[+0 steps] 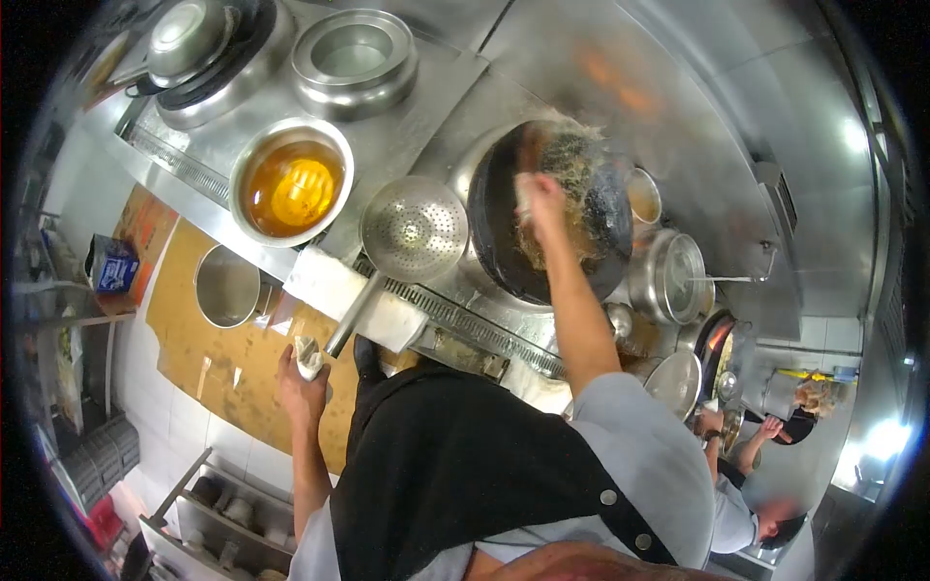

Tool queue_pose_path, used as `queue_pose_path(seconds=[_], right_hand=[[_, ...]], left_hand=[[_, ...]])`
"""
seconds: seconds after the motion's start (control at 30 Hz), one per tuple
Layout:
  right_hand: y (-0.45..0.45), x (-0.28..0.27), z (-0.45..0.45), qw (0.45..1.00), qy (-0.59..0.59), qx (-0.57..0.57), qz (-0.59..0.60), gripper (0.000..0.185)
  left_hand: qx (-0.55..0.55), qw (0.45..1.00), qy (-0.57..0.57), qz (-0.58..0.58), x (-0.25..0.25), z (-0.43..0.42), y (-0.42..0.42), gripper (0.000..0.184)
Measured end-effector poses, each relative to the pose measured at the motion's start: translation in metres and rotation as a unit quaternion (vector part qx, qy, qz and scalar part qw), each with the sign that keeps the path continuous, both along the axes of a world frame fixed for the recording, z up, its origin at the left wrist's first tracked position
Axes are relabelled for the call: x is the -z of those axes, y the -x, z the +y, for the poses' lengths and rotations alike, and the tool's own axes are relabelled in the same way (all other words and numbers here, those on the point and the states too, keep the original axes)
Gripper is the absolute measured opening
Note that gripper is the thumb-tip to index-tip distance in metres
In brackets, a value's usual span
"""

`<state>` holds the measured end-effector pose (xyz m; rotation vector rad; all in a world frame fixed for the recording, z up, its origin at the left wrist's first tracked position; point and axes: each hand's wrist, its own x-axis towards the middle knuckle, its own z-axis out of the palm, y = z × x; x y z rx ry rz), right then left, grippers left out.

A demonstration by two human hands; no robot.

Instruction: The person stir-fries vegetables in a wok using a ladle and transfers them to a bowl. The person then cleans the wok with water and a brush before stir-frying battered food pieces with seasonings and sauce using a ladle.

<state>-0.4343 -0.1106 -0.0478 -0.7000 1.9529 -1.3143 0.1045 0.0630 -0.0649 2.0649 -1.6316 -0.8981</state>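
W/ R hand closed on a blurred pale item in the wok, upper ctr-right of frame, best keep strokes even & fingers off poss. hot metal; L hand, lower left, grips a cloth.

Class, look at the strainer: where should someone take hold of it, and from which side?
I'd take the strainer by the outer part of its handle, coming from the side where the person is. The handle is long and straight, points away from the wide, hole-dotted bowl, and its end shows beyond the white cloth.
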Motion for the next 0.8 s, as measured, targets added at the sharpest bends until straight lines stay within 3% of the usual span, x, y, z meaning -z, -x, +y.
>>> queue_pose_path(seconds=[0.07, 0.17, 0.23, 0.27, 0.33, 0.4, 0.47, 0.5, 0.63, 0.7, 0.8], right_hand=[[-0.029, -0.024, 0.047, 0.989, -0.068, -0.128, -0.005, 0.06], [-0.007, -0.05, 0.146, 0.937, -0.121, -0.292, 0.15, 0.055], [0.028, -0.068, 0.164, 0.881, -0.232, -0.313, 0.269, 0.048], [0.039, -0.073, 0.168, 0.844, -0.286, -0.319, 0.323, 0.044], [0.072, -0.083, 0.105, 0.826, -0.423, -0.283, 0.243, 0.039], [0.11, -0.045, 0.054, 0.872, -0.286, -0.198, 0.345, 0.034], [0.113, 0.009, 0.039, 0.936, -0.147, -0.1, 0.303, 0.037], [0.082, 0.012, 0.049, 0.92, -0.163, -0.099, 0.342, 0.04], [0.016, -0.046, 0.148, 0.872, -0.249, -0.214, 0.364, 0.049], [0.055, -0.062, 0.183, 0.852, -0.317, -0.249, 0.336, 0.05], [0.094, -0.103, 0.138, 0.808, -0.439, -0.21, 0.332, 0.046]], left_hand=[[0.014, 1.0, 0.012, 0.009, 0.004, -0.002, 0.005, 0.055], [0.013, 0.997, 0.064, 0.045, -0.011, -0.012, 0.022, 0.051], [0.017, 0.995, 0.084, 0.06, -0.021, -0.022, 0.035, 0.05], [0.021, 0.993, 0.093, 0.066, -0.025, -0.027, 0.04, 0.049], [0.052, 0.99, 0.113, 0.062, -0.031, -0.043, 0.053, 0.05], [0.075, 0.986, 0.136, 0.052, -0.026, -0.045, 0.061, 0.052], [0.095, 0.981, 0.163, 0.041, -0.013, -0.044, 0.064, 0.053], [0.092, 0.985, 0.137, 0.049, -0.016, -0.042, 0.067, 0.054], [0.083, 0.988, 0.106, 0.075, -0.016, -0.029, 0.067, 0.052], [0.073, 0.987, 0.097, 0.101, -0.029, -0.027, 0.07, 0.051], [0.062, 0.987, 0.101, 0.11, -0.031, -0.023, 0.071, 0.049]])
